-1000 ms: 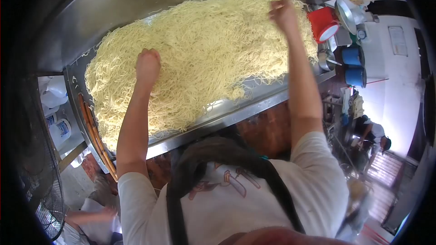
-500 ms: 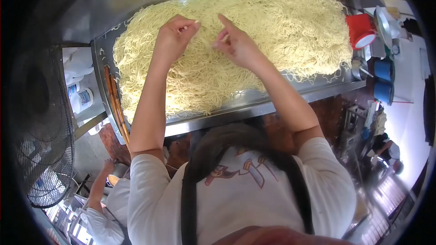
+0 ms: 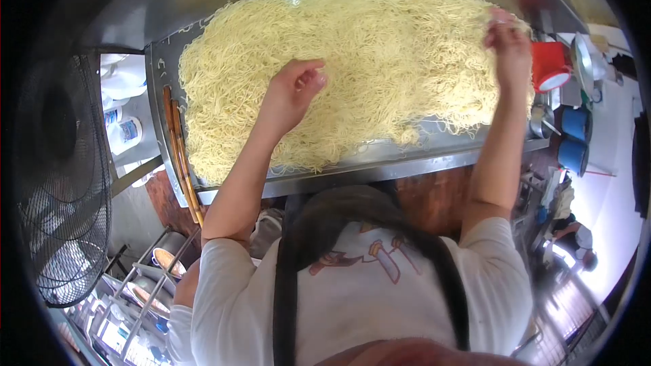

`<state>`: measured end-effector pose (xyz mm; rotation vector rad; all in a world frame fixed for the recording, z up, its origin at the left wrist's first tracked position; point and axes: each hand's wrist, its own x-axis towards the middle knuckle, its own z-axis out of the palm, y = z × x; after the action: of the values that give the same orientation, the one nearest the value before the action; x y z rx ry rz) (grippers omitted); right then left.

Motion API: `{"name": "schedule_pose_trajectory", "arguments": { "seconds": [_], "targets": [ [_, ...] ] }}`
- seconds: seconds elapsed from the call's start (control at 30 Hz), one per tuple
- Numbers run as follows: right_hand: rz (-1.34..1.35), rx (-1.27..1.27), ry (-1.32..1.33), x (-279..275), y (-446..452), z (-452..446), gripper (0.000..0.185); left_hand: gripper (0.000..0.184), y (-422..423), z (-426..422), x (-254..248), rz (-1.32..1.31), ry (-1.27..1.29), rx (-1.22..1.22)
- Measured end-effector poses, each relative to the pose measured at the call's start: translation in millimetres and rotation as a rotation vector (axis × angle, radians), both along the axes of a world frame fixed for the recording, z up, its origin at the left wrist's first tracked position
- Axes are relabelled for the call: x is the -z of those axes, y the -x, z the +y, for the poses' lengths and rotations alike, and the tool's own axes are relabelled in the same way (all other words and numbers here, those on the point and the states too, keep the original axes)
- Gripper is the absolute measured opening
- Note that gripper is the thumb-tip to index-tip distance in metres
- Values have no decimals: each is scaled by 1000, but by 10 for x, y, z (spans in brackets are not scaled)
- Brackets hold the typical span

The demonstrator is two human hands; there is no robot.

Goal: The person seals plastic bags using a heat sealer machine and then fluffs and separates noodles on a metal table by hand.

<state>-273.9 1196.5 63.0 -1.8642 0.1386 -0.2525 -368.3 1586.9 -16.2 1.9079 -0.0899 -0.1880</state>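
A wide, thick layer of pale yellow noodles (image 3: 359,68) covers most of a metal tray-like table (image 3: 380,168). Above the left-middle of the noodles is my left hand (image 3: 293,95), its fingers curled in toward the thumb; whatever they may hold is hidden. My right hand (image 3: 508,41) reaches over the far right end of the noodles, near a red container (image 3: 549,61). Motion smears its fingers, so their grip is unclear.
Long wooden sticks (image 3: 179,152) lie along the table's left edge. A metal pot (image 3: 541,119) stands at the right end, near blue containers (image 3: 574,135). A large fan (image 3: 71,183) is at left. Another person (image 3: 576,238) is at the far right.
My right hand has swung far right, from the middle of the noodles to their right end. My left hand has moved slightly right and nearer to me. The person at lower left is now mostly hidden.
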Motion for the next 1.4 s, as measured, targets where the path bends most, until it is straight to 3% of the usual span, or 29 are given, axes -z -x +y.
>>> {"name": "schedule_pose_trajectory", "arguments": {
  "seconds": [0.07,0.13,0.27,0.3,0.37,0.43,0.53,0.63,0.73,0.83,0.93,0.97,1.03,1.1,1.13,1.2,1.23,1.3,1.33,1.37,1.4],
  "targets": [
    [-65,217,-339,186,-343,-601,34,28,92,214,146,44,-40,-52],
    [26,491,-350,352,-425,-567,34,31,120,461,313,40,-63,-119],
    [189,-299,-20,1334,-179,282,55,38,-73,1007,434,-3,-201,-261],
    [504,-244,333,709,114,1256,64,40,-161,1149,474,-40,-279,-290],
    [442,-538,536,899,295,1967,83,45,-406,1458,568,-79,-412,-344],
    [272,-722,652,1224,213,2455,87,50,-689,1820,700,-71,-523,-396],
    [140,-722,840,1556,15,3031,88,69,-1117,2452,1161,70,-628,-437],
    [289,-651,885,1817,-284,3440,93,88,-1288,2618,1588,418,-172,-436],
    [347,-591,1014,2130,-566,3717,91,106,-1288,2395,1427,553,-85,-320],
    [302,-709,970,2141,-691,3767,73,101,-1037,2086,1111,564,-253,-254],
    [261,-850,841,2249,-804,3653,54,108,-804,2008,990,599,-137,-90],
    [214,-904,782,2301,-821,3570,50,112,-731,2029,1002,588,-81,-118],
    [123,-1012,656,2409,-809,3398,44,101,-638,2069,849,507,-81,-308],
    [226,-917,602,1885,-755,3253,53,82,-568,2137,370,342,-83,-439],
    [280,-870,572,1441,-700,3219,59,68,-570,2198,-36,221,-80,-478],
    [589,-570,364,337,-626,3249,62,42,-602,2343,-510,26,176,-591],
    [540,-503,399,-60,-635,3218,61,38,-640,2436,-701,-59,177,-636],
    [165,-526,-68,-255,-715,3178,47,34,-770,2431,-1085,-337,99,-695],
    [-168,-584,-567,-235,-765,3172,35,33,-809,2366,-1203,-524,18,-707],
    [-396,-563,-193,-443,-653,3089,36,38,-910,2435,-1155,-606,-18,-704],
    [-490,-466,30,-365,-675,3087,37,41,-1033,2658,-962,-606,-442,-656]
  ]
}}
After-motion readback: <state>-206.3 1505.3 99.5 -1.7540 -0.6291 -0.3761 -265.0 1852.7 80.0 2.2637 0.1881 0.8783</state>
